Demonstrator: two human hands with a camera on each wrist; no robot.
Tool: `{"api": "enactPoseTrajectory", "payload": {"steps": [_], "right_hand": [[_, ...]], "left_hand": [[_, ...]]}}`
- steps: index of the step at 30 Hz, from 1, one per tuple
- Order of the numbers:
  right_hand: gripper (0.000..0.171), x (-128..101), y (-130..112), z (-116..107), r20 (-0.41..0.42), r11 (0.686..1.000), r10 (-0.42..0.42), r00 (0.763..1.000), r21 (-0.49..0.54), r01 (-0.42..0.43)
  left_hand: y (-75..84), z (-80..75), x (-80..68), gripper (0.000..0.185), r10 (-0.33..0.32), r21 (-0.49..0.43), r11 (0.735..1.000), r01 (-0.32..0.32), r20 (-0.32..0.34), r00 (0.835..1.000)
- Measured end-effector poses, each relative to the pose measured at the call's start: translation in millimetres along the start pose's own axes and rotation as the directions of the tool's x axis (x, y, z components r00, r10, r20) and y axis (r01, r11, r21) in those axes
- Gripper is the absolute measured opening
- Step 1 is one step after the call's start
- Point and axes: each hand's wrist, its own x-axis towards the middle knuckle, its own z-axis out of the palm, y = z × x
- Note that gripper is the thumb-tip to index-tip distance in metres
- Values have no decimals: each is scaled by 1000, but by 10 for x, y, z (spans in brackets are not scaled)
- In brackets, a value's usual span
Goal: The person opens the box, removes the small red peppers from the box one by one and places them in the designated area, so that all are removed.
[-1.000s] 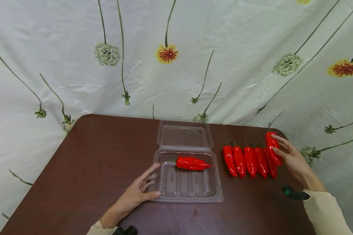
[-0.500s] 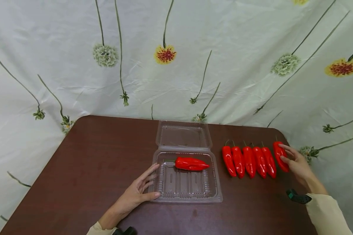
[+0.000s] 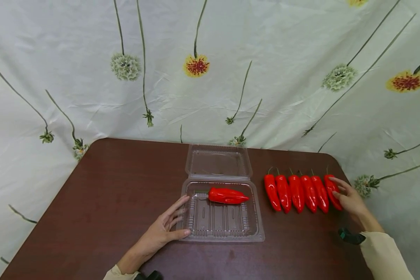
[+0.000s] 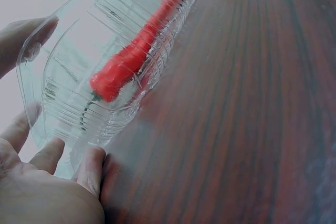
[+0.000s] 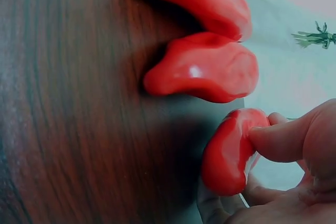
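An open clear plastic clamshell box (image 3: 219,222) lies mid-table, its lid (image 3: 218,161) folded back. One red chili pepper (image 3: 227,195) lies sideways in its base, stem to the left. My left hand (image 3: 162,229) rests along the box's left side with fingers spread; in the left wrist view the fingertips (image 4: 93,163) are against the clear wall. At the far right, my right hand (image 3: 351,200) pinches another red chili pepper (image 5: 226,163) between thumb and fingers. It slants beside the right end of a row of several red chili peppers (image 3: 296,193).
The brown wooden table (image 3: 126,175) has its rounded right corner just behind the held pepper. A white flowered cloth (image 3: 283,77) hangs along the table's back and sides.
My right hand has carried its pepper from over the row's last pepper out to the right, then lowered it towards me beside the row. My left hand and the box have stayed put.
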Motion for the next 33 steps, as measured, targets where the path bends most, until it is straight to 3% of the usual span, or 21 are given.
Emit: {"api": "enactPoseTrajectory", "payload": {"steps": [9, 19, 25, 33], "right_hand": [[56, 48, 4, 38, 32, 999, 29, 999, 35, -31], [56, 42, -10, 57, 45, 997, 28, 999, 75, -31], [58, 25, -7, 57, 50, 999, 13, 999, 42, -16], [61, 21, -8, -8, 59, 998, 7, 998, 54, -10]], "left_hand": [[-7, -7, -5, 88, 23, 11, 1000, -23, 6, 1000], [-4, -8, -12, 89, -13, 14, 1000, 14, -7, 1000], [6, -14, -19, 90, -33, 1, 999, 33, -11, 999], [7, -14, -21, 87, 6, 18, 1000, -6, -2, 1000]]}}
